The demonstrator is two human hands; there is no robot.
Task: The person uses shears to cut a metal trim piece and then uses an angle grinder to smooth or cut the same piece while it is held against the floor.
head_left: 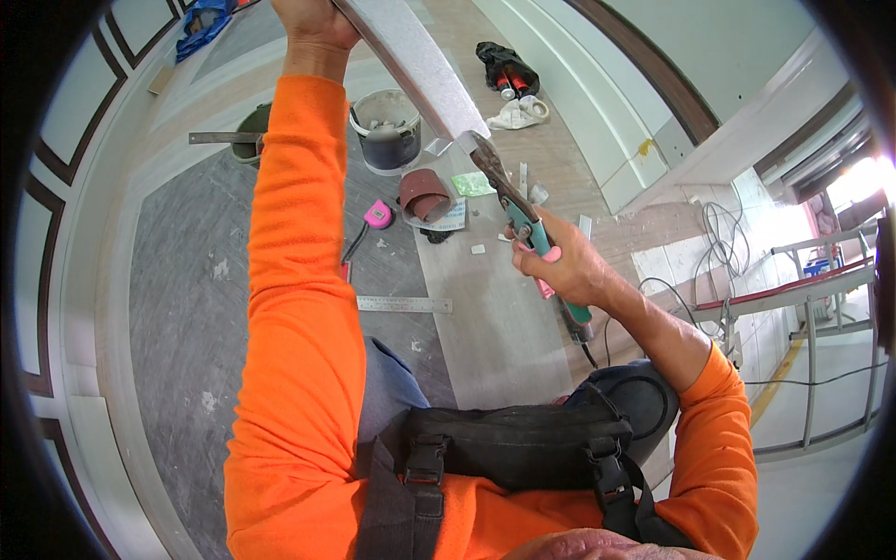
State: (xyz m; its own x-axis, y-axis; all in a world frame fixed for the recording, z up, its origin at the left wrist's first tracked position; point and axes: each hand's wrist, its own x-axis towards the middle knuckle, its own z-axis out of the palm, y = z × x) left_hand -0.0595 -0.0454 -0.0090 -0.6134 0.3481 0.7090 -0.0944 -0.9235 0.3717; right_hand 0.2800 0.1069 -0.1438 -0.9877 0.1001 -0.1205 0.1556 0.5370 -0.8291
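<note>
Two orange fleece sleeves [303, 289] reach up from the lower edge of the frame, with a black fabric bag with buckled straps [518, 443] lying across the body between them. Above the bag, blue denim trousers [387, 385] show at the lower centre.

Right of centre, the right hand [565, 257] is closed around metal snips with teal and pink handles [525, 222]. Their dark blades point up and left to the lower end of a long, pale grey, folded strip [425, 65] at the upper centre; whether the blades bite into it or only meet it, I cannot tell. At the top edge, the left hand [317, 26], partly cut off by the frame, grips the strip's upper part.

On the floor below, a silver metal ruler [411, 305] lies at the centre. Above it rest a bright pink tape measure [378, 215] and a reddish-brown curled sheet [423, 193]. A dark bucket with a white rim [392, 151] stands at the upper centre; to its left, a flat grey bar [222, 137] reaches to a dark green bucket [250, 149].

Farther up, a white roll [518, 114] lies just beside a black plastic bag [495, 61] containing red objects. Crumpled blue sheeting [203, 26] sits in the upper left.
</note>
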